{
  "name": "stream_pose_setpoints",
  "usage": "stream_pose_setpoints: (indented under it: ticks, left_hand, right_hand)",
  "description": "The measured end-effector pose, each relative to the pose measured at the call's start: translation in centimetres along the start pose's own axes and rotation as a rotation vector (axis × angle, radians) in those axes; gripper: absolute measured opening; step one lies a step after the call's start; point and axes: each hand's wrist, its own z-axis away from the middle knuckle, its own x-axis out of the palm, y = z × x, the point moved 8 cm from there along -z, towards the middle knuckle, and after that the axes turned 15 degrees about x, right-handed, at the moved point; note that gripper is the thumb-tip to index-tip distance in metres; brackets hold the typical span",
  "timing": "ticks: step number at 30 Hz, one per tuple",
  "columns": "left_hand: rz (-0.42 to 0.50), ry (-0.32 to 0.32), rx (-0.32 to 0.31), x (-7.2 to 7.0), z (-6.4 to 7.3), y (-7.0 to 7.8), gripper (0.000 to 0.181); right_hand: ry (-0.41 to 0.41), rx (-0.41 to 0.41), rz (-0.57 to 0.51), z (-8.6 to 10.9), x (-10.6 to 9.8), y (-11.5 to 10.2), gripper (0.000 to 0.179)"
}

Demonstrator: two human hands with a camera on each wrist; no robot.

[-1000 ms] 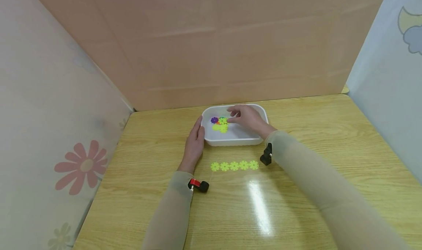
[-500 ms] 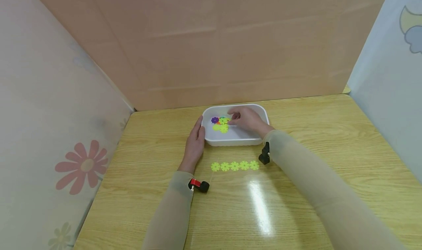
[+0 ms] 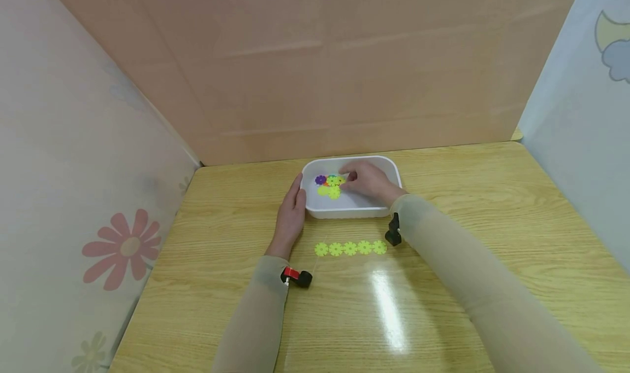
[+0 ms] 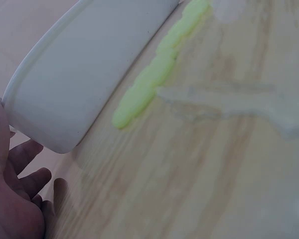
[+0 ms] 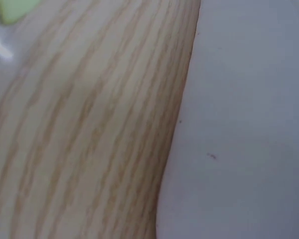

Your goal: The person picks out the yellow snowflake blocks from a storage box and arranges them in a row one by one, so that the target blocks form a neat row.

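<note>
Several flower-shaped plastic pieces, yellow-green (image 3: 334, 192), purple (image 3: 320, 180), orange and green, lie bunched in the left half of a white tray (image 3: 351, 213). My left hand (image 3: 289, 220) rests against the tray's left outer side; in the left wrist view its fingers (image 4: 37, 181) are loosely bent beside the tray corner. Inside the tray, my right hand (image 3: 369, 181) has its thumb and forefinger apart at the right edge of the pile, near a yellow piece (image 3: 342, 180). The right wrist view does not show that hand, only the tray's outer wall (image 5: 239, 124).
A straight row of several yellow-green flower pieces (image 3: 350, 248) lies on the wooden table (image 3: 236, 220) in front of the tray. A brown-pink panel (image 3: 320, 77) stands behind, and pale printed panels flank both sides.
My right hand has shifted slightly, its thumb and forefinger now a little lower beside the pile, with a yellow piece at the pile's right edge more visible. My left hand and the row have stayed put.
</note>
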Motion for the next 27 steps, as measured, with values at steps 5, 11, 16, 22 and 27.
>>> stream_pose_setpoints:
  ticks: [5,11,16,22,27]
  left_hand:
    - [0.001,-0.004,0.003,0.02,0.02,-0.08,0.058]
    - [0.002,-0.002,0.01,0.02,-0.02,0.03,0.058]
    - [0.003,0.0,0.013,0.02,-0.05,0.05,0.058]
    - [-0.003,0.002,0.013,0.01,-0.06,0.07,0.058]
    - [-0.006,-0.001,0.017,0.0,-0.05,0.04,0.058]
  right_hand:
    - [-0.001,-0.003,0.038,0.2,0.18,-0.22,0.049]
    - [0.0,0.003,0.069,0.16,0.39,-0.2,0.042]
    - [0.008,0.003,0.08,0.0,0.43,-0.07,0.036]
    - [0.025,-0.007,0.084,0.12,0.28,-0.22,0.033]
    - [0.024,-0.007,0.063,0.1,0.24,-0.13,0.032]
